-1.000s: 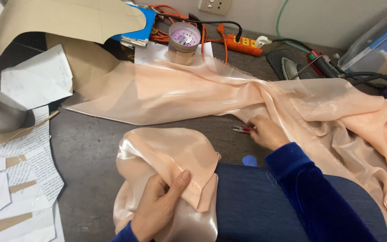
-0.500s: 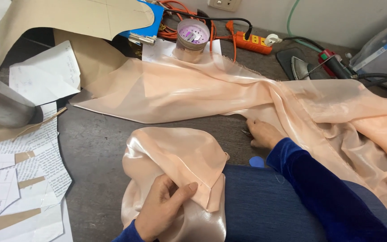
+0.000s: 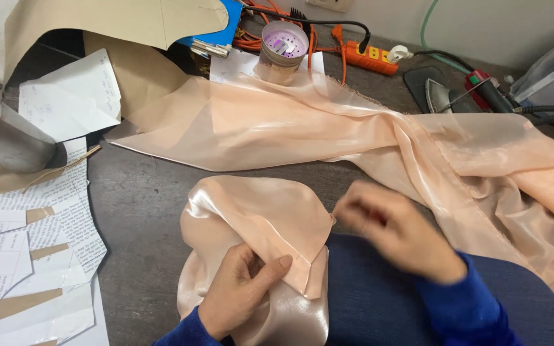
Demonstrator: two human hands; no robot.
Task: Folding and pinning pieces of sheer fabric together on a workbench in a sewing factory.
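Her left hand (image 3: 242, 291) is pinching the folded peach satin piece (image 3: 258, 218) firmly at its seam, while her blurred right hand (image 3: 392, 234) is hovering just beside it, grip unclear; keeping that fold taut looks wise.

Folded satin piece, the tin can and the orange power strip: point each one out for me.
Folded satin piece (image 3: 258, 211), head view, on its upper face.
Tin can (image 3: 281, 54), head view, on its side wall.
Orange power strip (image 3: 370, 59), head view, on its top.

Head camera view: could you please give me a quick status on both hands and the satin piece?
Left hand pinching folded peach satin piece at its seam. Right hand blurred beside it, grip unclear. Long satin length lies behind, apart.
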